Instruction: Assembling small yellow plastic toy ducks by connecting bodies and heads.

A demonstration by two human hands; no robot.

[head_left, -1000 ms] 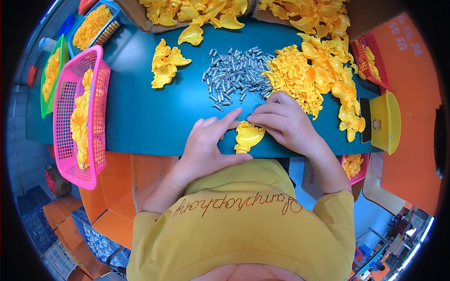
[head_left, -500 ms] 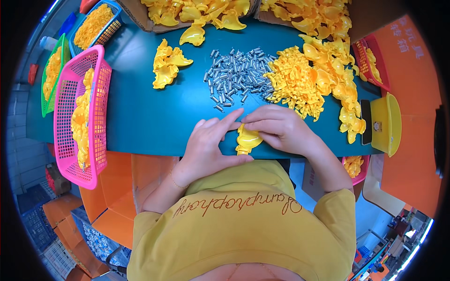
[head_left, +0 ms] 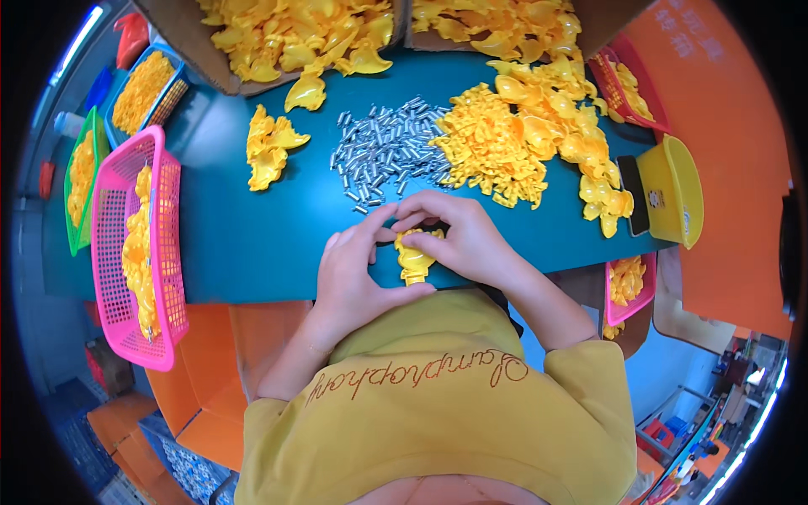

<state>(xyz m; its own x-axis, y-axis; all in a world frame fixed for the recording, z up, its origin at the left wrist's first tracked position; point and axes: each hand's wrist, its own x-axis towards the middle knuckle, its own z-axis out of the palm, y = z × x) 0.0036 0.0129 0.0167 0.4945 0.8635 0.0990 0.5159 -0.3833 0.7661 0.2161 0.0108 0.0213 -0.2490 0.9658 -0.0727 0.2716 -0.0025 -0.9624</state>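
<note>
A small yellow plastic shell part (head_left: 415,264) is held between my two hands at the table's near edge. My left hand (head_left: 347,268) grips it from the left, its thumb along the lower end and fingertips near the top. Closed on the upper right of the part, my right hand (head_left: 459,240) has its thumb over the face and its fingers curled at the top edge. Those fingers partly hide the part's upper end. Just beyond my hands lies a heap of small silver metal cylinders (head_left: 387,143), beside a pile of small yellow plastic pieces (head_left: 488,147).
Cardboard boxes of yellow shells (head_left: 303,38) stand at the back. More shells (head_left: 269,147) lie left of the cylinders, others (head_left: 593,160) to the right. A pink basket (head_left: 105,252) stands at left, a yellow tub (head_left: 677,194) and dark phone-like slab (head_left: 633,195) at right.
The view has shifted, so the table's contents sit further left in the picture. The yellow part now shows a more detailed face, and my right thumb has come over it.
</note>
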